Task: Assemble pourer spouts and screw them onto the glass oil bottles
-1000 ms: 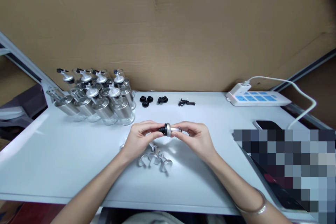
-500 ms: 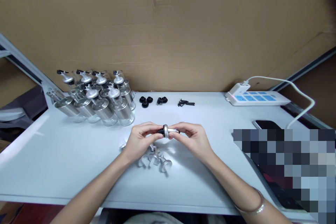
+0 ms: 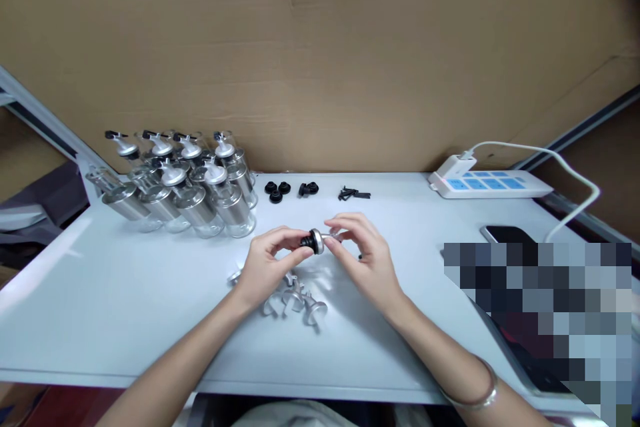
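Note:
My left hand [image 3: 273, 260] pinches a bottle pourer by its black ribbed stopper [image 3: 307, 241], holding it sideways above the table. The pourer's silver collar [image 3: 317, 241] faces right, and its slim spout points into my right hand [image 3: 367, 257]. My right fingers curl around the spout, the thumb against it and the index finger raised; the spout's tip is partly hidden. A small black bit [image 3: 361, 257] shows by my right palm; I cannot tell whether it is held. Below my hands lie several silver pourer tops [image 3: 293, 298] without black stoppers.
Several glass bottles with steel sleeves [image 3: 193, 207], some with pourers, stand at the back left. Black rubber stoppers [image 3: 275, 197] and small black pieces [image 3: 354, 194] lie near the cardboard wall [image 3: 350, 80]. At right are a power strip [image 3: 490, 185] with a white cable [image 3: 575, 210] and a phone [image 3: 510, 235].
My right fingers have loosened and spread somewhat around the spout, with the index finger lifting. The pourer has tilted and risen slightly, while my left hand keeps its hold on the stopper.

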